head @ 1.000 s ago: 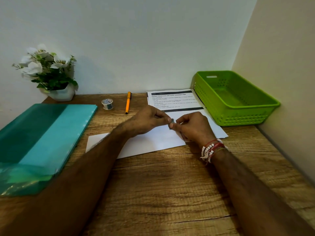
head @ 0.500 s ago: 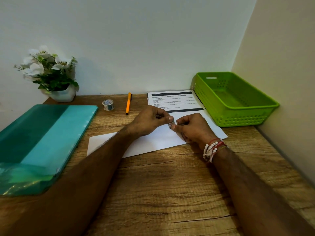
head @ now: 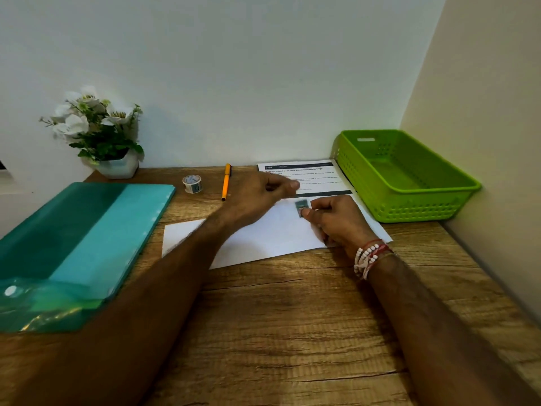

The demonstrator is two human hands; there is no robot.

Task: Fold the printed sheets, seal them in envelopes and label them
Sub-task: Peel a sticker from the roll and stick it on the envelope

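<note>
A white envelope [head: 263, 238] lies flat on the wooden desk, partly under both forearms. My right hand [head: 336, 221] pinches a small grey-green sticker [head: 301, 207] just above the envelope's right part. My left hand [head: 260, 194] hovers to the left of the sticker, blurred, fingers loosely curled and holding nothing that I can see. Behind the hands lies a printed sheet [head: 307, 174] with dark header bars. Its lower part is hidden by the envelope and hands.
An orange pen [head: 226, 181] and a small roll of stickers [head: 192, 183] lie at the back. A teal plastic folder [head: 73, 244] covers the left side. A green basket [head: 407, 174] sits at the back right by the wall. A flower pot [head: 117, 165] stands back left.
My left hand has let go of the sticker and moved left and back, away from my right hand. The sticker stays pinched in my right hand.
</note>
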